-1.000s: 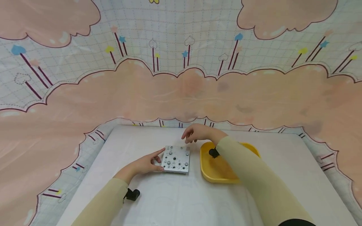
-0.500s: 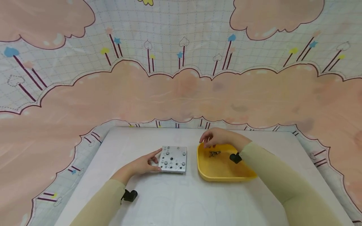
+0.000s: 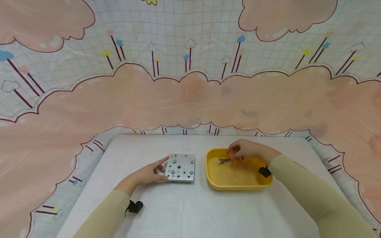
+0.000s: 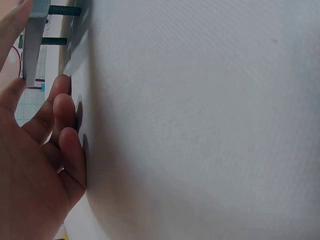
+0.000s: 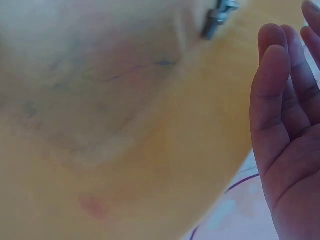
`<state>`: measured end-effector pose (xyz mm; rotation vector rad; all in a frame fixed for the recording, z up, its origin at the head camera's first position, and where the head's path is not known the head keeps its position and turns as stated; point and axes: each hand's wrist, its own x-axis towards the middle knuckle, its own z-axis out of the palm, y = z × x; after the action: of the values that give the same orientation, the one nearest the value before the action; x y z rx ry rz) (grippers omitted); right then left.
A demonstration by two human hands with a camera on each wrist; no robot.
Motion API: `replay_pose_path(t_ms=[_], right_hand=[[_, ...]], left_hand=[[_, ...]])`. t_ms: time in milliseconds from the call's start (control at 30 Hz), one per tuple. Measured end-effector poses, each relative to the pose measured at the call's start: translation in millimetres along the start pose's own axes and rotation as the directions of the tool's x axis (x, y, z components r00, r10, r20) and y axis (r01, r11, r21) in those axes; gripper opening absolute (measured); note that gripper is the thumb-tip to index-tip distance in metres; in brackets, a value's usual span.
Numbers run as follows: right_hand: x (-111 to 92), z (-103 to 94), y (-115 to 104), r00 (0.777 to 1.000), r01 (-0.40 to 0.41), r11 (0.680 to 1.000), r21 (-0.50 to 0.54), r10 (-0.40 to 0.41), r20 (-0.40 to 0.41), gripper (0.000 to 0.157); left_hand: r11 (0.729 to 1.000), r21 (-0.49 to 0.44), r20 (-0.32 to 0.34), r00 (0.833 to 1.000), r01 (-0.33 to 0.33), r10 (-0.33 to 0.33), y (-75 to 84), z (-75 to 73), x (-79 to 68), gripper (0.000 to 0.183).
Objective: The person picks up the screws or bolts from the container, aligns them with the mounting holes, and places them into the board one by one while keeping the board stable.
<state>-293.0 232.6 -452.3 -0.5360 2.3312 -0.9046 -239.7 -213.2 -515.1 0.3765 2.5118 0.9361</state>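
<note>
Head view: my left forearm reaches up from the lower left, and my left hand [image 3: 148, 174] grips the left edge of the metal plate [image 3: 185, 161], index finger at its far corner and thumb at its near one. The plate lies left of the yellow tray [image 3: 235, 188] on the white table [image 3: 184, 211], just apart from it. My left wrist view shows my other three fingers bent beside the table surface and threaded screws [image 4: 65, 10] jutting from the plate's underside. My right arm is bent, its forearm angled in from the lower right, the wrist dipped so my right hand [image 3: 245, 148] hangs over the tray. Its fingers curve loosely, thumb and index parted, close beside the small metal pieces [image 3: 223, 161] at the tray's far left.
</note>
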Motion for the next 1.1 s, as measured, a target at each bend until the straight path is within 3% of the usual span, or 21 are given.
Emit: replay_pose_path(t_ms=[500, 767, 1100], right_hand=[[7, 18.3, 13, 0.995, -0.097, 0.988, -0.121, 0.097, -0.006, 0.026], [10, 26.1, 14, 0.998, -0.064, 0.986, -0.153, 0.065, -0.004, 0.025], [15, 29.2, 14, 0.998, -0.062, 0.961, -0.27, 0.054, -0.038, 0.015]], left_hand=[[1.0, -0.014, 0.009, 1.0, 0.0, 0.001, 3.4, -1.3, -2.7, 0.096], [1.0, -0.022, 0.006, 1.0, 0.003, -0.003, 1.7, -0.3, -1.4, 0.096], [0.999, -0.038, 0.01, 1.0, -0.011, 0.012, -0.8, -0.3, -0.2, 0.096]])
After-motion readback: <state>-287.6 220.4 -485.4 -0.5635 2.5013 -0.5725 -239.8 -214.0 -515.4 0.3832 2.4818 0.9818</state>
